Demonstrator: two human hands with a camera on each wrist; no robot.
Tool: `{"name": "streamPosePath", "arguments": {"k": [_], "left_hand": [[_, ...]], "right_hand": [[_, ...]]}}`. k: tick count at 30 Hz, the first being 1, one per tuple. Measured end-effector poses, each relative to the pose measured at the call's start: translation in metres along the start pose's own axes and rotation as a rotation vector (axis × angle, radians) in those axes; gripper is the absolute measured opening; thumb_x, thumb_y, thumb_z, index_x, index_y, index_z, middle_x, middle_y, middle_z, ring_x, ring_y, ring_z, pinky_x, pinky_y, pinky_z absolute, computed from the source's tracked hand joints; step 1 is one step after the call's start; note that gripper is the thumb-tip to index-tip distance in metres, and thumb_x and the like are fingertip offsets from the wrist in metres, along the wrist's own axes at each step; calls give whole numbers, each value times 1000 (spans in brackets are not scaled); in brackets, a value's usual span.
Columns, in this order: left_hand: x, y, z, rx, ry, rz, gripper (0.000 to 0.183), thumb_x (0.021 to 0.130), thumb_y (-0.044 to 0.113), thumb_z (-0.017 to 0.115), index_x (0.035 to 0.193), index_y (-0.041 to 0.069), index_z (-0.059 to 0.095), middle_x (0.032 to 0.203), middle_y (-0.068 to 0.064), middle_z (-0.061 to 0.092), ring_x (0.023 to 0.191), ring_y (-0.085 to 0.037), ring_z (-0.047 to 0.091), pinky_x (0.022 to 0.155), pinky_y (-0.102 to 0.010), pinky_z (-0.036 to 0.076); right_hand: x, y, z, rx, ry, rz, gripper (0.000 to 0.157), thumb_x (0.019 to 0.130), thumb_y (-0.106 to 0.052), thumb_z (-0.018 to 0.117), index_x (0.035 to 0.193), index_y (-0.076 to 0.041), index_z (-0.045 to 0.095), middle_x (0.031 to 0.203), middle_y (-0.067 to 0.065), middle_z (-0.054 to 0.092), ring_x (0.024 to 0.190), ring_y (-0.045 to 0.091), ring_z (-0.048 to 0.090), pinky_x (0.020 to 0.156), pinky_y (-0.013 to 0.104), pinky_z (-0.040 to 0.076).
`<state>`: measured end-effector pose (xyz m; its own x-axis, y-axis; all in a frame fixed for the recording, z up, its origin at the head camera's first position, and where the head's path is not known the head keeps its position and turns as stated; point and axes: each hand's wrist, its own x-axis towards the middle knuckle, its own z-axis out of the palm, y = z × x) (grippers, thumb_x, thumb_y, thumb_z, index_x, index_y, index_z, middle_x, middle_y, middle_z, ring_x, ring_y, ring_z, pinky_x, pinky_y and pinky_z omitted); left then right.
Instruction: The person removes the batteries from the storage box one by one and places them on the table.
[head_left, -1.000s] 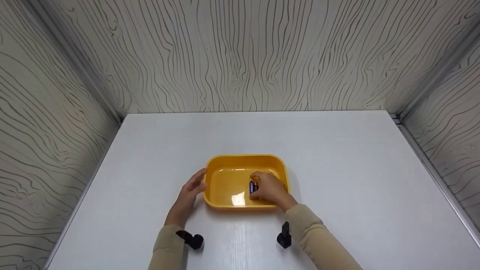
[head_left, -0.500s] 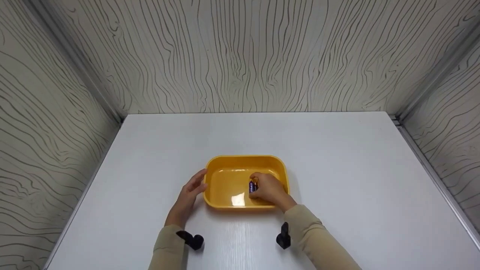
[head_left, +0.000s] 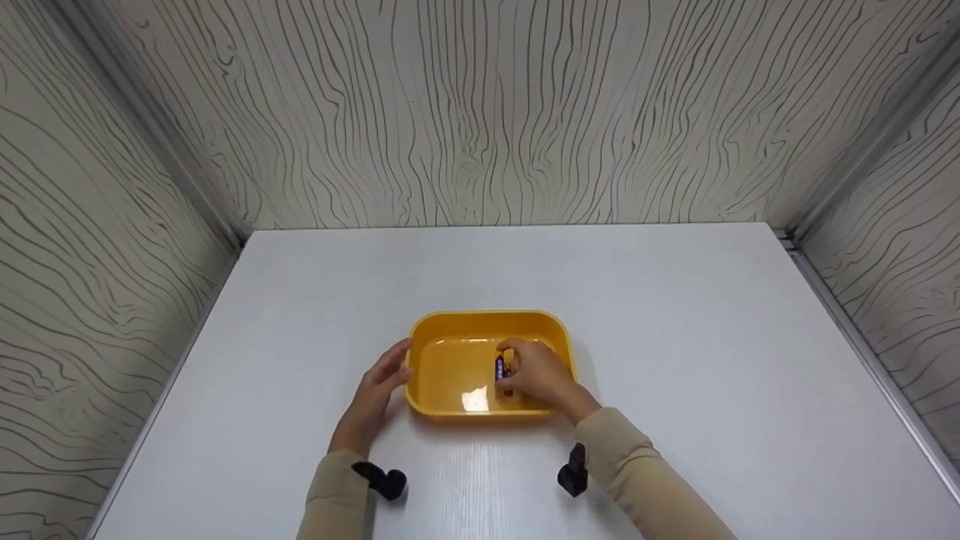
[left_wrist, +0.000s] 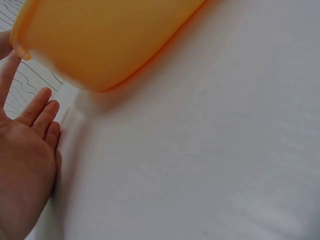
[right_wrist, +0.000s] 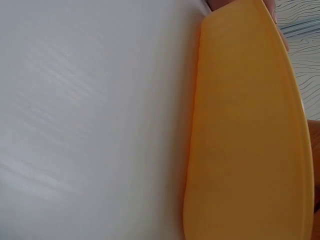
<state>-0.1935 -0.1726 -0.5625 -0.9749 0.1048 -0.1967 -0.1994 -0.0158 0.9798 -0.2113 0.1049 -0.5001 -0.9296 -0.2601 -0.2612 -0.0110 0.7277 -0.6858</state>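
A yellow rectangular tray (head_left: pixel 450 375) with rounded corners lies on the white table. My right hand (head_left: pixel 541 373) reaches into its right half and pinches a small purple battery (head_left: pixel 499 367) with white lettering, held upright between thumb and fingertips. A second small dark piece (head_left: pixel 509 370) shows right behind it, partly covered by the fingers. In the right wrist view the tray's outer wall (right_wrist: pixel 245 125) hides most of that hand. My left hand (head_left: pixel 375 382) rests its thumb and forefinger at the tray's left rim, its other fingers extended, as the left wrist view shows.
Around the tray stretches the white tabletop (head_left: pixel 675 315). A wood-patterned panel (head_left: pixel 480 112) stands at the back, with similar panels at both sides. Small black camera mounts (head_left: pixel 390 484) stick out from both sleeves.
The right hand and the purple battery have shifted slightly left and up in the view. The left hand still touches the rim.
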Motion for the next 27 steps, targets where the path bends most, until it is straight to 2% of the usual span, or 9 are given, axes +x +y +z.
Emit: {"name": "streamPosePath", "arguments": {"k": [6, 17, 27], "left_hand": [[-1, 0, 0, -11, -3, -7, 55, 92, 27, 66, 144, 19, 49, 157, -3, 36, 151, -28, 17, 122, -55, 6], [-3, 0, 0, 23, -1, -22, 54, 91, 34, 66, 142, 25, 51, 157, 2, 37, 151, -26, 19, 121, -57, 8], [-2, 3, 1, 39, 1, -35, 53, 91, 35, 66, 141, 28, 52, 157, 3, 37, 151, -26, 18, 121, -58, 7]], "right_hand": [[-9, 1, -6, -2, 31, -56, 56, 77, -21, 83, 127, -9, 60, 65, -1, 49, 53, 12, 47, 53, 22, 41], [-25, -2, -21, -14, 64, -96, 54, 76, -20, 84, 125, -10, 63, 65, -3, 43, 58, 11, 41, 54, 21, 31], [-36, 12, -37, 21, 101, -190, 57, 75, -20, 84, 125, -3, 62, 61, -6, 39, 57, 9, 36, 54, 19, 30]]}}
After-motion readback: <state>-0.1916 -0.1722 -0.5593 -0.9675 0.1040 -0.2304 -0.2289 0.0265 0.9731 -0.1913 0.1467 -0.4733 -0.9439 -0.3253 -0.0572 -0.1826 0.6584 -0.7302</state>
